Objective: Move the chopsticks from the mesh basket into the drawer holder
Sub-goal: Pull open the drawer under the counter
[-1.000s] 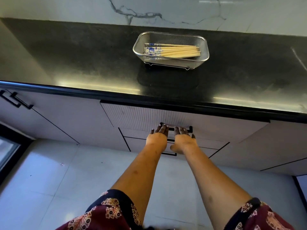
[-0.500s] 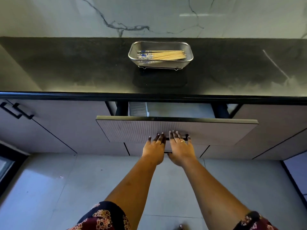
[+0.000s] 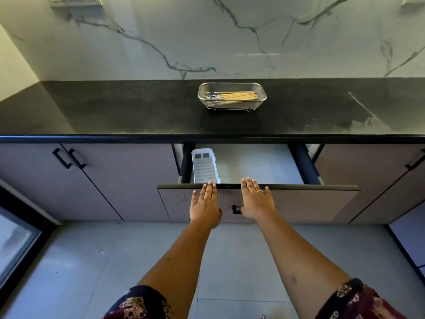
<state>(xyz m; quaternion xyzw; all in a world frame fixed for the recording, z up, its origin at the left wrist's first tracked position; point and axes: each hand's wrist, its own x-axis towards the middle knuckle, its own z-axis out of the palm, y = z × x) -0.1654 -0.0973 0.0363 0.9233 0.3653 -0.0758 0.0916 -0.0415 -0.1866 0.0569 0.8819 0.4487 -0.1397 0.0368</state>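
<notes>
Both hands, left hand [image 3: 205, 204] and right hand [image 3: 256, 200], rest flat with released grip on the open drawer [image 3: 299, 201] front; chopsticks [image 3: 232, 96] lie in the mesh basket [image 3: 232, 105] on the far tabletop [image 3: 115, 111]; holder [image 3: 204, 168] sits inside, left.

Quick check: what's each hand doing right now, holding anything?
Left hand: open, flat against the drawer front, holding nothing.
Right hand: open, fingers spread on the drawer front, holding nothing.

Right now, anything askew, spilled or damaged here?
Nothing stands out. Chopsticks lie bundled in the mesh basket on the counter; the drawer is open, its white holder empty as far as visible.
</notes>
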